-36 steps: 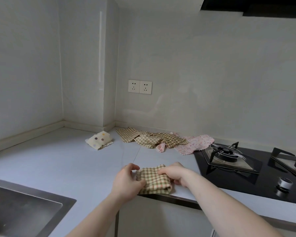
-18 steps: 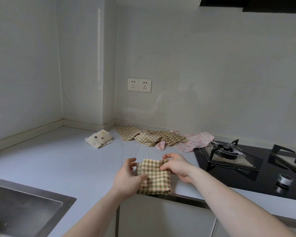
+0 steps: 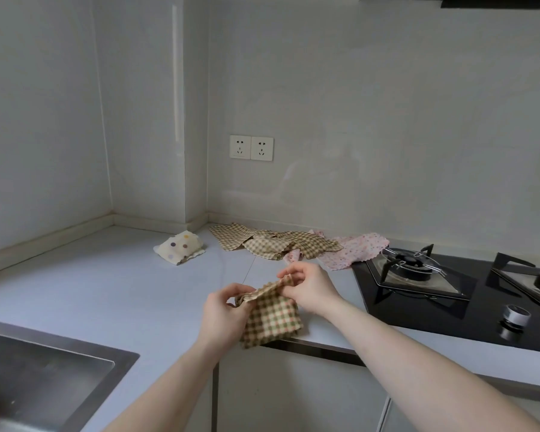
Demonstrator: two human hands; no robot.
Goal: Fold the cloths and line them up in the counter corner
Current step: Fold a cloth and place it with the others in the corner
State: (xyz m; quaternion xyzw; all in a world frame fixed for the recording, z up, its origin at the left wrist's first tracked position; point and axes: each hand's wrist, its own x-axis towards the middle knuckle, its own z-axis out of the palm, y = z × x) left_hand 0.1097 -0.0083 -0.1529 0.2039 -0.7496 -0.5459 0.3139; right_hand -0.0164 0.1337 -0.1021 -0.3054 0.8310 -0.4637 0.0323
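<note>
A folded green-and-tan checked cloth [image 3: 273, 318] hangs over the counter's front edge, held up by both hands. My left hand [image 3: 222, 316] pinches its left top corner and my right hand [image 3: 309, 289] pinches its right top corner. A folded cream cloth with coloured dots [image 3: 180, 247] lies near the counter corner. Further back, unfolded checked cloths [image 3: 275, 246] lie in a loose heap by the wall, with a pink flowered cloth [image 3: 353, 252] beside them.
A black gas hob [image 3: 449, 291] with burners and a knob fills the counter's right side. A steel sink [image 3: 38, 372] sits at the lower left. The pale counter [image 3: 106, 291] runs into a wall corner with a pillar; two sockets [image 3: 251, 148] are on the wall.
The checked cloth lay flat near the counter edge under both hands; now both hands have lifted its top edge by the corners, and it hangs down.
</note>
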